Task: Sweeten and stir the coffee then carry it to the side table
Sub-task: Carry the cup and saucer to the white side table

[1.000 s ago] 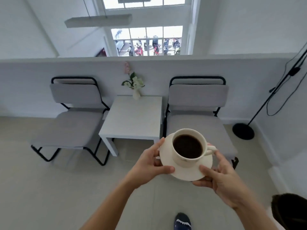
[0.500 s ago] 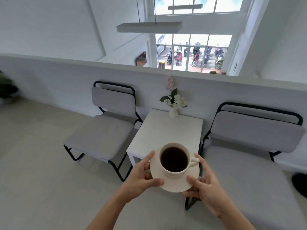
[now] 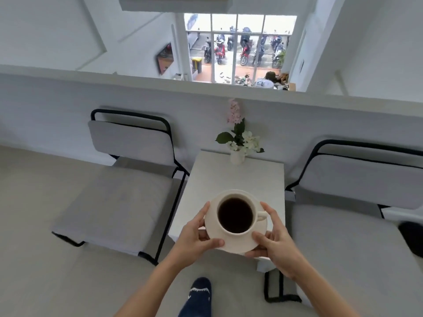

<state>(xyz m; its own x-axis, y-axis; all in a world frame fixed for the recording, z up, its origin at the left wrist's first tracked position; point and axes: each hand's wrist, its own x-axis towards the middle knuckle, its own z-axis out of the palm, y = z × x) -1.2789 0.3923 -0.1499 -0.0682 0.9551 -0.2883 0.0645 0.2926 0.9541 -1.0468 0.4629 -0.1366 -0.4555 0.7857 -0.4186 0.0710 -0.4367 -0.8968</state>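
A cream cup [image 3: 237,227] full of black coffee stands upright on a cream saucer [image 3: 238,244], its handle pointing right. My left hand [image 3: 194,240] grips the saucer's left rim, thumb on top. My right hand [image 3: 275,243] grips the right rim the same way. Both hold cup and saucer in the air over the near half of the small white side table [image 3: 235,179], which stands against the low white wall.
A small white vase of flowers [image 3: 238,147] stands at the table's far edge. Grey padded chairs with black frames flank the table, one left [image 3: 119,197] and one right [image 3: 348,225]. My foot in a dark sock [image 3: 199,294] is on the pale floor.
I have walked closer to the side table. The cup and saucer, held in both hands throughout, went from in front of the table's near edge to above its top.
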